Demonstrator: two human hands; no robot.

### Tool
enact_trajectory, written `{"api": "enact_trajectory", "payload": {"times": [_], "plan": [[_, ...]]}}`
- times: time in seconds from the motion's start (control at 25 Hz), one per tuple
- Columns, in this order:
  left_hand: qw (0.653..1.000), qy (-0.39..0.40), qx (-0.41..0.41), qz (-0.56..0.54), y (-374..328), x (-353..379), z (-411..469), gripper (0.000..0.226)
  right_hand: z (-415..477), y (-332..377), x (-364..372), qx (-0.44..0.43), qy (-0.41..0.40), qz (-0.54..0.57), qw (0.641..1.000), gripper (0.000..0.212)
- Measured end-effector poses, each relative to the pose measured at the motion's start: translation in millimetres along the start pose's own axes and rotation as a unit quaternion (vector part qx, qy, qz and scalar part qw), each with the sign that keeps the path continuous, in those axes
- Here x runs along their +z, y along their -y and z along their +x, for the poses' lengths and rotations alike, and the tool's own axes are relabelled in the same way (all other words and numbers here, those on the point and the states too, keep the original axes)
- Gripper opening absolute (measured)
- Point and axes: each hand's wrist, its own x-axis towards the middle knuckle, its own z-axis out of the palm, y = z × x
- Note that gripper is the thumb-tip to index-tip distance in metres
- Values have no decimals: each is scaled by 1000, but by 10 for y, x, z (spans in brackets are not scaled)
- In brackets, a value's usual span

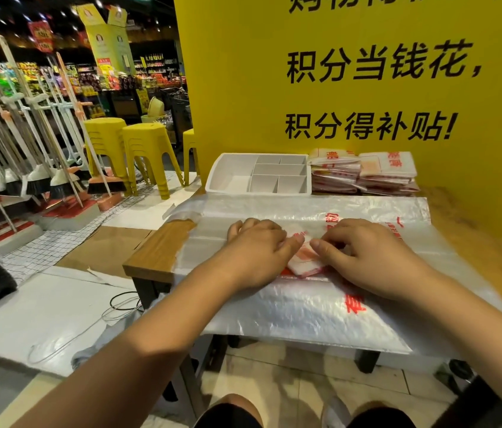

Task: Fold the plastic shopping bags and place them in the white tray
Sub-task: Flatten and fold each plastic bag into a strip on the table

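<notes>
Pressing the folded bag (305, 263) onto the bench (157, 251), the left hand (256, 251) lies flat to keep its creases down while the right hand (367, 257) pinches an edge; the white tray (212, 178) stands well behind.

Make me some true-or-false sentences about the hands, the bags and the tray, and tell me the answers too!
1. The left hand and right hand both touch the small folded bag. True.
2. The white tray is full of bags. False: its compartments look empty.
3. Stacks of folded bags sit to the right of the tray. True.
4. The stools beside the table are blue. False: they are yellow.
</notes>
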Motion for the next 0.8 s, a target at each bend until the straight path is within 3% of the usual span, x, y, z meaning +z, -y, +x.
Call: {"api": "enact_trajectory", "payload": {"times": [0.12,0.2,0.24,0.28,0.4,0.64,0.8], "plan": [[998,58,10,-18,49,-9,45,56,16,24,-78,39,53,130,989,29],[997,67,19,-46,88,-11,73,59,126,-42,-61,56,-1,124,991,10],[996,66,25,-59,99,-8,83,64,199,-82,-51,67,-21,108,992,9],[995,64,29,-68,101,-1,88,70,272,-114,-37,82,-8,94,992,20],[994,51,37,-86,112,37,81,84,482,-106,-33,111,112,78,984,42],[997,35,10,-73,132,53,72,86,730,-90,-223,189,254,126,940,18],[996,17,16,-92,145,35,70,69,594,-363,-456,251,222,235,913,11]]}}
